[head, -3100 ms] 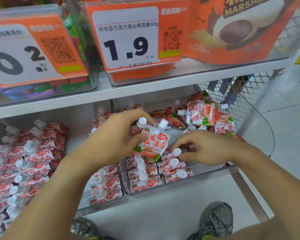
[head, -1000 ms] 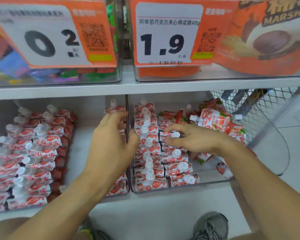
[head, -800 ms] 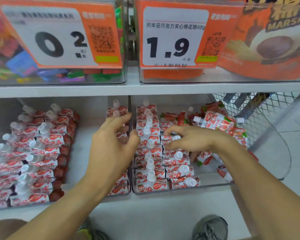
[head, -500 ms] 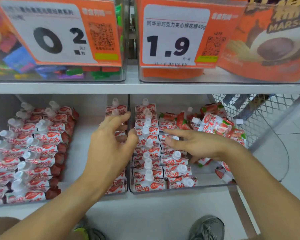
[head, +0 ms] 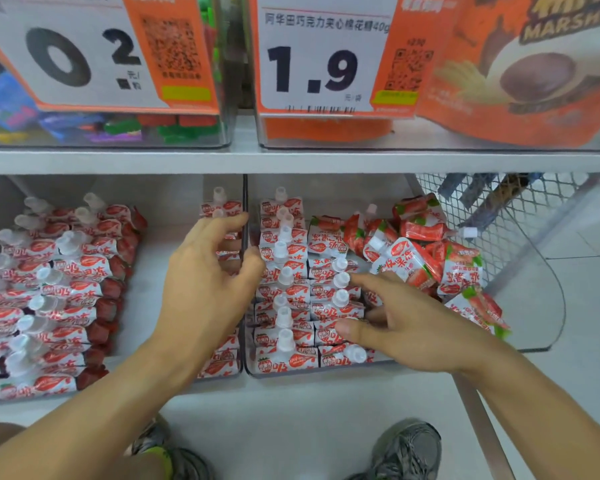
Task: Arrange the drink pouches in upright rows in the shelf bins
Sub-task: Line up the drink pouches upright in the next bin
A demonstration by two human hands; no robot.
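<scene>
The white shelf (head: 291, 161) ran across the whole view. Under it sat two clear bins side by side, and the divider wall (head: 245, 237) between them serves here as the landmark.

Left of the divider, the left bin (head: 160, 209) held three rows of drink pouches: two long rows far from the wall (head: 42, 292), caps leaning up and to the left, and one row (head: 222, 362) right against the wall, mostly hidden by the left hand. I could not count them exactly.

Right of the divider, the right bin (head: 361, 192) held two upright rows (head: 291, 292) beside the wall, long axes vertical and white caps pointing up, about seven caps showing in the nearer row and about five in the next. Farther right lay a loose heap of pouches (head: 426, 251), roughly ten, tipped at mixed angles; one (head: 404, 263) lay with its cap toward the upper left.

The left hand (head: 205, 289) hung over the divider, fingers spread and loosely bent, grasping nothing. The right hand (head: 406, 327) lay over the second row, fingers extended and released, forefinger tip next to a cap (head: 342, 278).

Two grey shoes (head: 409, 448) stood on the floor below.
</scene>
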